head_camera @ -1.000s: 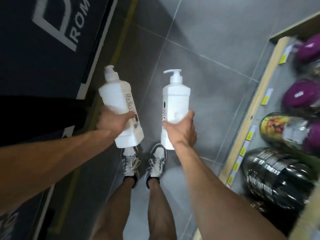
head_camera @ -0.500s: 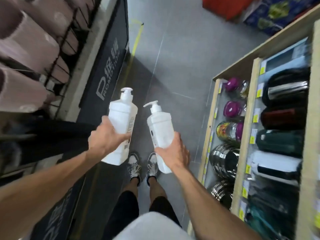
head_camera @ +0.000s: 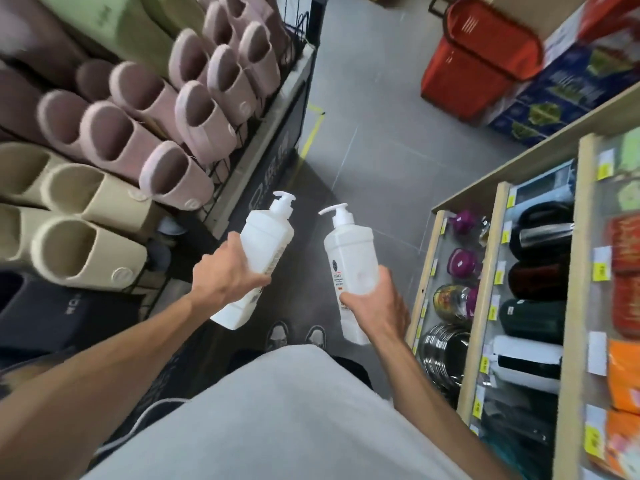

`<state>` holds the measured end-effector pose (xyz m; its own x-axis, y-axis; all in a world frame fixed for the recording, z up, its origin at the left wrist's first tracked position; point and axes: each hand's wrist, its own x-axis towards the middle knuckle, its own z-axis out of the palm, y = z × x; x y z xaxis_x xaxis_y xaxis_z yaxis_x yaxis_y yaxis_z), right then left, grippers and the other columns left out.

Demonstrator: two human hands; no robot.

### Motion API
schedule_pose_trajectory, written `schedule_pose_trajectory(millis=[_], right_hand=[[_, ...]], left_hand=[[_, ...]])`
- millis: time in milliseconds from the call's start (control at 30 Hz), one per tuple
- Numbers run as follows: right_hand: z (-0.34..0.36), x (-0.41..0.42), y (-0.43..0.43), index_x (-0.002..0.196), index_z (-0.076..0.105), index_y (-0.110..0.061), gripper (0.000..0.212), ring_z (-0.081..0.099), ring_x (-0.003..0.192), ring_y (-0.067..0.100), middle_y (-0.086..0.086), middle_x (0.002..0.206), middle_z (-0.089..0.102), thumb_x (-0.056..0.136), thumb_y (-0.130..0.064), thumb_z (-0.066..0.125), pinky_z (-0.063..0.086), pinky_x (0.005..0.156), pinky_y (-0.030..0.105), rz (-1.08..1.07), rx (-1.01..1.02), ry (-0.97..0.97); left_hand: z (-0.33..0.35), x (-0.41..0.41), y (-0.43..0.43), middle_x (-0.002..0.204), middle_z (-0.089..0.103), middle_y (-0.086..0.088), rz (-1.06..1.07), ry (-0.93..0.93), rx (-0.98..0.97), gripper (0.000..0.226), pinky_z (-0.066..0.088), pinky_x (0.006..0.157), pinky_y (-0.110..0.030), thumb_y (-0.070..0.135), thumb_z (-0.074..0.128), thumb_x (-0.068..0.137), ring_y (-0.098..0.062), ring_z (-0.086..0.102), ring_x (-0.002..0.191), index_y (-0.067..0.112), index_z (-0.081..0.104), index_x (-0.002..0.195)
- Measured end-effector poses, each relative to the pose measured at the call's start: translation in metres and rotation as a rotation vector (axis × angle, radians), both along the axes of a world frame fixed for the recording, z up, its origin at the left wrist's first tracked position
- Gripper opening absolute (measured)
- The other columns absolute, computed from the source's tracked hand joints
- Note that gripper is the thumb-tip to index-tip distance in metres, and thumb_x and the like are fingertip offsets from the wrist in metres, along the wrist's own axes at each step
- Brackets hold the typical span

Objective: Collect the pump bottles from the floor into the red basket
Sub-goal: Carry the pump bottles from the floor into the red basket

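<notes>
both hands (head_camera: 225,276) (head_camera: 378,303) curled round pump bottles (head_camera: 266,237) (head_camera: 349,252)

I see open grey floor (head_camera: 363,150) ahead to the red basket (head_camera: 479,64); slipper rack (head_camera: 273,112) crowds left, wooden shelving (head_camera: 482,313) right.

The view has lifted off the shoes (head_camera: 278,336) to look ahead: the red basket (head_camera: 481,60) now shows at the far right end of the floor (head_camera: 374,150), and a slipper rack (head_camera: 138,126) has come in on the left. The left pump bottle (head_camera: 263,251), earlier tipped left, now leans toward the right pump bottle (head_camera: 351,258).
</notes>
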<state>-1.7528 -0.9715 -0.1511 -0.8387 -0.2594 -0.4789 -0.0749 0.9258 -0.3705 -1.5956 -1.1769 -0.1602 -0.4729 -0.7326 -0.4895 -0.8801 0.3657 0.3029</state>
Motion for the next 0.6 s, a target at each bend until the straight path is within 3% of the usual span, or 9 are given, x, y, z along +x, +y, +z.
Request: schedule_pose_trajectory(millis=[100,200,600], right_hand=[[0.009,-0.004,-0.002,0.122,0.045,-0.032,0.072,0.054,0.085,0.024,-0.005,0.110,0.065,0.061,-0.049,0.078,0.048,0.074,0.034,0.066,-0.033,0.014],[0.015,-0.006,-0.007,0.121,0.046,-0.032,0.071,0.058,0.088,0.025,-0.006,0.108,0.065,0.060,-0.048,0.078,0.045,0.073,0.034,0.122,-0.078,0.017],[0.020,-0.002,-0.017,0.114,0.045,-0.037,0.061,0.062,0.088,0.025,-0.009,0.104,0.065,0.063,-0.044,0.077,0.051,0.077,0.037,0.473,-0.153,-0.069]], left_hand=[[0.010,0.015,0.009,0.096,0.061,0.000,0.075,0.039,-0.001,0.072,0.052,0.067,-0.037,0.057,0.078,0.062,-0.028,0.061,0.079,0.020,0.037,0.108],[0.022,0.028,0.016,0.095,0.057,0.004,0.115,0.056,-0.016,0.070,0.041,0.055,-0.030,0.057,0.079,0.066,-0.020,0.057,0.077,0.022,0.036,0.110],[0.041,0.090,0.078,0.092,0.055,0.007,0.462,0.055,-0.086,0.069,0.049,0.067,-0.039,0.062,0.075,0.060,-0.024,0.055,0.077,0.025,0.033,0.101]])
